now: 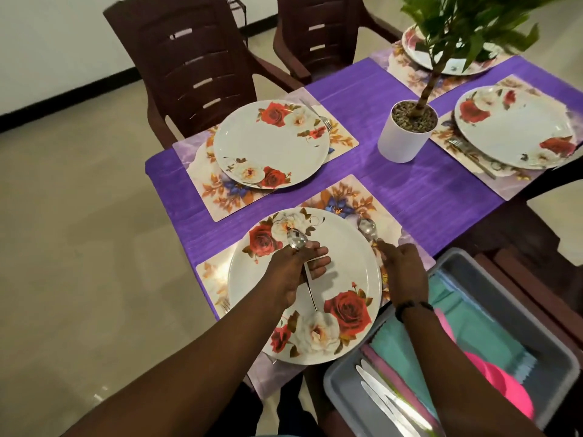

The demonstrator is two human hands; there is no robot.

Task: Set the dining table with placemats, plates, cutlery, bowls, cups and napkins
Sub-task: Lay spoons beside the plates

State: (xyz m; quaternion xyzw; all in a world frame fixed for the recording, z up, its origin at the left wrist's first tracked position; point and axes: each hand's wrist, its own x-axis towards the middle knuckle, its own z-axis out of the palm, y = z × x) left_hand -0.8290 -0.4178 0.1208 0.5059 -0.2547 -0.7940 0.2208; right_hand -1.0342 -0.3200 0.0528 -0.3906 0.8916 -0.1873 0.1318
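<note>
Holding a shiny metal spoon (pixel 296 239) above the round white rose-patterned plate (pixel 344 257), the left hand (pixel 295 272) curls around its handle. At three o'clock, the right hand (pixel 402 269) places a second steel spoon (pixel 367 229) on the floral placemat (pixel 344 197), its grip hidden.

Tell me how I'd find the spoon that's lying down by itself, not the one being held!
Start at the purple table and find the nearest flowered plate. Just past its right rim, on the placemat, lies a shiny spoon, bowl pointing away, beside the right hand. The other spoon is gripped in the left hand above the plate.
</note>
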